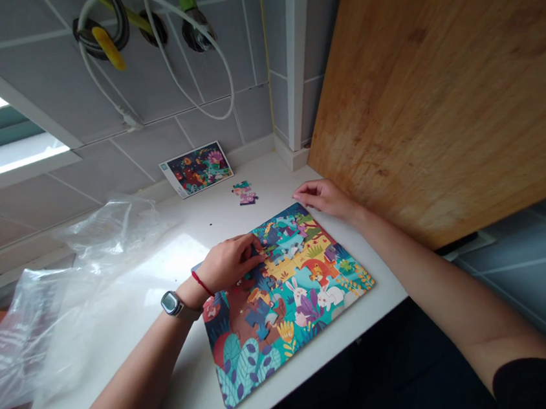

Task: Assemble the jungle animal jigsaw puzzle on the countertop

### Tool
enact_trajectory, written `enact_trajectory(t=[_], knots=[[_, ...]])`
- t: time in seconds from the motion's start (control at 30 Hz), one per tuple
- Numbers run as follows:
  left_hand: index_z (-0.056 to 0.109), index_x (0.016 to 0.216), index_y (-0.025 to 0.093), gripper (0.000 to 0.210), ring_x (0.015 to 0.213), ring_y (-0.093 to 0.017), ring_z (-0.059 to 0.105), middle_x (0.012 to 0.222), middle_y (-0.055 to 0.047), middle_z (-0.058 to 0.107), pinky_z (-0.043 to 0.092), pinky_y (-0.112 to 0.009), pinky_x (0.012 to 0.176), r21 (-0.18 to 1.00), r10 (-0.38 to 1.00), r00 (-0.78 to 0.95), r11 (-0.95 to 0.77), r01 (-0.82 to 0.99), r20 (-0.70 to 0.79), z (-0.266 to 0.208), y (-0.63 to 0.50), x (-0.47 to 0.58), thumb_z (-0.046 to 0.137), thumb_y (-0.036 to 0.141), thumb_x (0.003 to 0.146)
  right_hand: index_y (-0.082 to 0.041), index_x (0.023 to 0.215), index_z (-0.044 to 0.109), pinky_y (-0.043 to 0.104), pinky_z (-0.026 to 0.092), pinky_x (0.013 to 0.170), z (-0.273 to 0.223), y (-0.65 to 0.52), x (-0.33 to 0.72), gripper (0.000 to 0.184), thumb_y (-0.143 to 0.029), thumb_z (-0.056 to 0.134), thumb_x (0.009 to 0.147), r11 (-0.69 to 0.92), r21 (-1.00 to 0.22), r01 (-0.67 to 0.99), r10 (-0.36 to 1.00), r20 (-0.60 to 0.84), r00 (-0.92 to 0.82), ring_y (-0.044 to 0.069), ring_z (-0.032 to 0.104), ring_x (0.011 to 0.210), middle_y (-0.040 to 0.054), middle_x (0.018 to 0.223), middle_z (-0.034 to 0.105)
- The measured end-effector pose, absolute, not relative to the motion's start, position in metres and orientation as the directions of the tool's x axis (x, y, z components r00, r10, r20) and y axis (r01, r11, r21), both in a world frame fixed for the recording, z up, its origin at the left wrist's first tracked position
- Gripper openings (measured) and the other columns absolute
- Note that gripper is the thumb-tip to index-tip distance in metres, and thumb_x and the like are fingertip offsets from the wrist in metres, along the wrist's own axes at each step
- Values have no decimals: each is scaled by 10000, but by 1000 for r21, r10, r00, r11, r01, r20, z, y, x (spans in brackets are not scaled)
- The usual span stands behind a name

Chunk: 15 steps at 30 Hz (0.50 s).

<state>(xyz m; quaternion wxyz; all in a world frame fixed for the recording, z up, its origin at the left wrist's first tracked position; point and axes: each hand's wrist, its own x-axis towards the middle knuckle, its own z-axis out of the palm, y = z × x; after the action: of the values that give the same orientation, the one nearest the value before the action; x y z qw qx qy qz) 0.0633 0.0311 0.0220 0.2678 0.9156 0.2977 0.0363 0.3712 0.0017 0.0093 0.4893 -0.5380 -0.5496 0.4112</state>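
Note:
A colourful jigsaw puzzle (pixel 306 292) with rabbits, a lion and plants lies on the white counter, most of its picture assembled. Over its upper left part my left hand (pixel 233 261) is bent down, thumb and fingers pinched at a small puzzle piece that the fingers largely cover. A watch and a red cord are on that wrist. My right hand (pixel 326 199) rests by the puzzle's far right corner, its fingers curled and pressed together; whether anything is between them is hidden. Beyond the puzzle lie a few loose puzzle pieces (pixel 246 194).
A picture card (pixel 201 168) of the puzzle leans against the tiled wall behind. Crumpled clear plastic bags (pixel 88 263) spread over the left of the white counter (pixel 173 364). A wooden panel (pixel 437 96) stands close on the right. White cable (pixel 227 72) and pipes hang above.

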Motion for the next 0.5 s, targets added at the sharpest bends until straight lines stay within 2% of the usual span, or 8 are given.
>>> enact_trajectory(t=[0.07, 0.17, 0.27, 0.33, 0.4, 0.5], knots=[[668, 1022, 243, 332, 625, -157, 571, 746, 11, 634, 381, -262, 579, 515, 562, 822, -680, 522, -91, 21, 31, 63, 578, 560, 990, -178, 833, 758, 267, 447, 578, 8, 4, 373, 454, -615, 823, 728, 81, -982, 168, 986, 104, 133, 133, 546, 608, -4, 661, 646], [666, 1025, 244, 324, 628, -158, 574, 742, 14, 629, 380, -261, 580, 518, 563, 822, -680, 520, -86, 20, 32, 62, 584, 555, 991, -179, 867, 764, 286, 487, 630, 6, 3, 372, 464, -626, 808, 752, 98, -977, 191, 989, 117, 91, 147, 577, 649, 17, 727, 678], [667, 1034, 245, 308, 637, -159, 579, 750, 15, 630, 387, -263, 590, 520, 563, 822, -678, 519, -86, 19, 31, 62, 594, 541, 992, -194, 964, 804, 351, 551, 793, 5, -1, 368, 422, -584, 797, 803, 205, -916, 346, 979, 190, -76, 197, 658, 812, 65, 900, 726], [670, 1043, 247, 299, 640, -159, 581, 753, 16, 631, 392, -264, 593, 520, 567, 819, -675, 523, -87, 20, 31, 62, 602, 534, 990, -229, 1040, 826, 427, 532, 986, 5, -4, 365, 389, -535, 830, 800, 328, -811, 485, 944, 258, -207, 254, 674, 1043, 101, 1098, 724], [678, 1041, 246, 299, 634, -157, 580, 746, 17, 635, 396, -261, 588, 530, 568, 818, -667, 523, -92, 22, 31, 63, 612, 532, 983, -278, 1152, 819, 490, 424, 1162, 5, -8, 363, 465, -502, 894, 751, 420, -702, 576, 904, 268, -333, 312, 576, 1313, 120, 1356, 652], [707, 1022, 235, 312, 622, -147, 587, 728, 14, 659, 421, -254, 587, 605, 535, 836, -630, 488, -117, 27, 35, 61, 617, 530, 977, -355, 1292, 763, 545, 286, 1264, 5, -13, 360, 668, -512, 954, 672, 449, -630, 634, 870, 148, -470, 370, 339, 1545, 88, 1604, 485]])
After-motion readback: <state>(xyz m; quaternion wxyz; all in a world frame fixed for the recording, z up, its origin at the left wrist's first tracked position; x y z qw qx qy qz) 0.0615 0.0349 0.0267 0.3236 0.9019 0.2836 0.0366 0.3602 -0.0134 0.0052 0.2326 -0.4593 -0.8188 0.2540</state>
